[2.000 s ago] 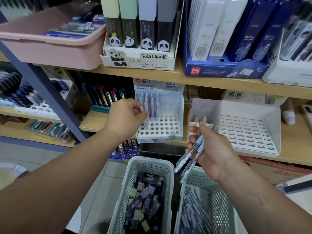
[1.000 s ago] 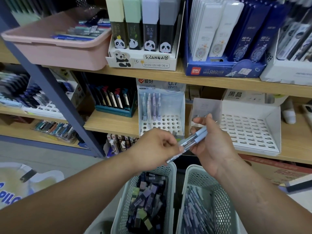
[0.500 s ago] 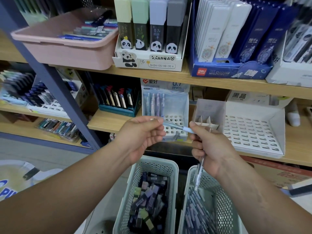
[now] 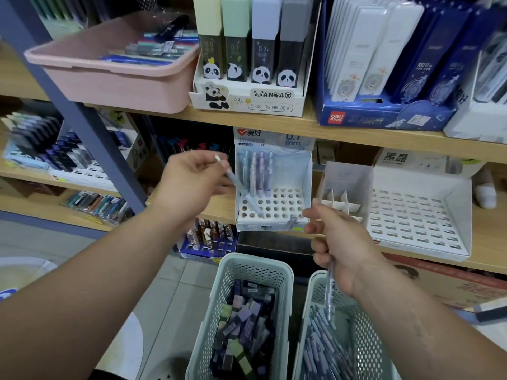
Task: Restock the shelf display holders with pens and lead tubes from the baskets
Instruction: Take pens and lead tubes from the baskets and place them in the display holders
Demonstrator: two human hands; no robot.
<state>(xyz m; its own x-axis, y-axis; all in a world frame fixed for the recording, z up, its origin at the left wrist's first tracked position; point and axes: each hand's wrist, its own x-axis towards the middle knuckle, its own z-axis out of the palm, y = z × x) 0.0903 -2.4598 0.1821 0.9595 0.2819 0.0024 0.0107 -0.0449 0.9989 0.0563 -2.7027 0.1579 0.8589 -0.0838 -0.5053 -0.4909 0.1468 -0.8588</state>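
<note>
— At the holder (image 4: 263,224) on the lower shelf (image 4: 488,231), who has what?
— The left hand (image 4: 192,185) pinches one pen (image 4: 241,187) between its thumb and curled fingers. The pen is slanted with its white end up and its tip low over the holder's left holes. Whether the tip sits in a hole cannot be told.
— And the right hand (image 4: 343,248)?
— It is just right of the holder and lower. Its lower fingers curl round a second pen (image 4: 330,294), which hangs tip-down. The thumb and forefinger reach loosely forward.
— What is already in the holder?
— Stocked pens (image 4: 258,174) stand upright in its back rows.
— And below the holder?
— Two baskets stand side by side. The left basket (image 4: 255,263) holds lead tubes (image 4: 247,319) and the right basket (image 4: 367,338) holds loose pens (image 4: 321,346). The second pen hangs over the right one.
— What is around the holder?
— To its right are a divided box (image 4: 343,187) and then a slotted tray (image 4: 411,215). Above it is a panda box (image 4: 247,101), and up and to the left is a pink tub (image 4: 109,80).
</note>
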